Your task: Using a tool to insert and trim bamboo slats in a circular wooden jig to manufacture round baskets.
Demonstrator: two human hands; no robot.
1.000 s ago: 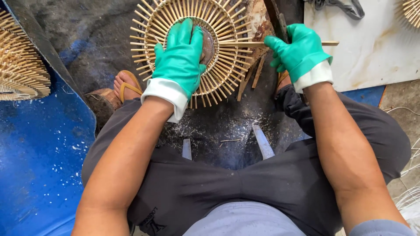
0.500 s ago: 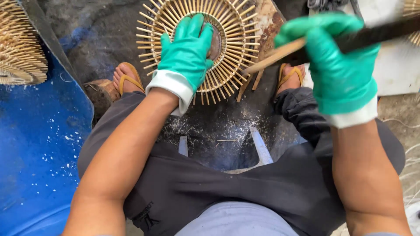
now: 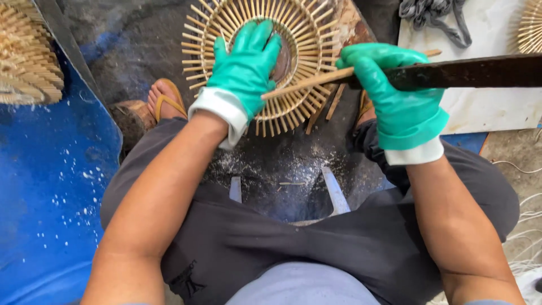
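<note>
While the green-gloved left hand [image 3: 244,66] is pressing flat and open on the round sunburst frame of pale bamboo sticks [image 3: 261,53], the right hand [image 3: 395,90], now raised from beside it, is gripping a dark blade [image 3: 474,70] and a stick [image 3: 307,83].

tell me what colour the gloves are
Green with white cuffs, on left hand and right hand; head view.

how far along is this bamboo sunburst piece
Done: the round frame already carries spokes all around, and finished-looking ones lie at the left and top right. In hand: the left hand presses the frame down, while the right hand grips a dark blade and a stick lying across the frame. Left: loose sticks lie beneath the frame; spoke ends look uneven.
</note>
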